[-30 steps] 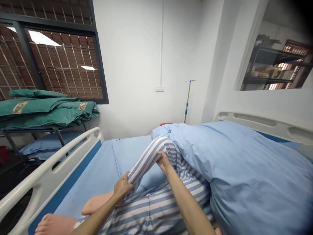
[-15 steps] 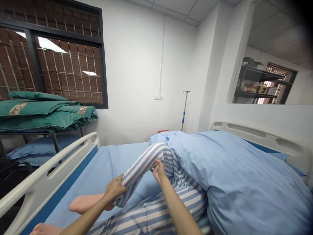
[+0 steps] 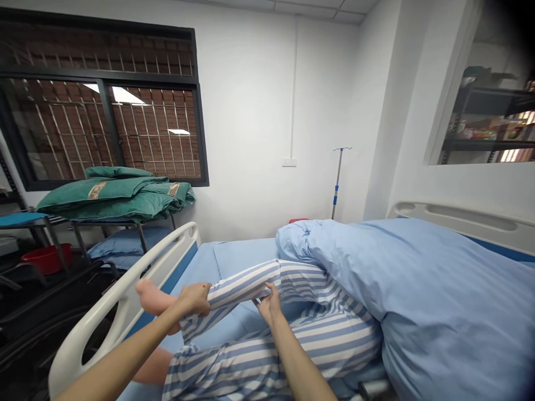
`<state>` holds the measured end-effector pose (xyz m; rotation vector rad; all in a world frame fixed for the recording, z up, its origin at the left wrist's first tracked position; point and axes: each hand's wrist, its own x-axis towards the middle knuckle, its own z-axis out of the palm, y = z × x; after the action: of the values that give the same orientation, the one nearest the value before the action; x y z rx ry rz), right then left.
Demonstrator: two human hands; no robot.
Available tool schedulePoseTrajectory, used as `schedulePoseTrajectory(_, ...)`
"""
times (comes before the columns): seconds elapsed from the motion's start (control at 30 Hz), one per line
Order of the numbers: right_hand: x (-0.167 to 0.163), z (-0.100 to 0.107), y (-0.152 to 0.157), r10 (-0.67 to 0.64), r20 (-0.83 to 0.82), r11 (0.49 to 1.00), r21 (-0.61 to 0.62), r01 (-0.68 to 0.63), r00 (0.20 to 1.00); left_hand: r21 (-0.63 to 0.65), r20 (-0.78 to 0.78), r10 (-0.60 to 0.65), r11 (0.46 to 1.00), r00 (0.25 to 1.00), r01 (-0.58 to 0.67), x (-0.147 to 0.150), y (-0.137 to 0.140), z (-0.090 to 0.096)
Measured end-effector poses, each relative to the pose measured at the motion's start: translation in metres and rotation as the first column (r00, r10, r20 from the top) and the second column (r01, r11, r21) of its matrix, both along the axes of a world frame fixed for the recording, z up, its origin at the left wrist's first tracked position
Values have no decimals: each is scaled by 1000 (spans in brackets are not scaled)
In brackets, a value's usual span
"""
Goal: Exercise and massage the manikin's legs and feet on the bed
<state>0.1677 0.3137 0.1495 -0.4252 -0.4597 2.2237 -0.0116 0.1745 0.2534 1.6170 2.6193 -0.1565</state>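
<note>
A raised leg in blue-and-white striped pyjama trousers (image 3: 246, 281) stretches above the bed, slightly bent at the knee, with a bare foot (image 3: 152, 298) at its end. My left hand (image 3: 195, 298) is closed around the lower shin, over the trouser cuff. Just below the knee, my right hand (image 3: 270, 303) holds the leg from beneath, its thumb up along the near side and its other fingers partly hidden. The other striped leg (image 3: 234, 362) lies flat on the mattress. A light blue quilt (image 3: 397, 267) covers the body from the hips up.
A white bed end board (image 3: 100, 312) rises past the feet, and a headboard (image 3: 455, 214) stands at the right. Behind the bed is an IV pole (image 3: 337, 181). Folded green quilts (image 3: 121, 195) rest on a rack at the left, near a red basin (image 3: 48, 258).
The raised leg has straightened: its knee is lower and the foot is higher and farther from the body. Both hands keep their hold. The view has turned left.
</note>
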Motion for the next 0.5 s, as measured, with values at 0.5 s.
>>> schedulePoseTrajectory(0.5, -19, -48, -28, 41, 17, 987, -153, -38, 999, -188, -50, -47, 981, 998, 36, -2, 1, 2)
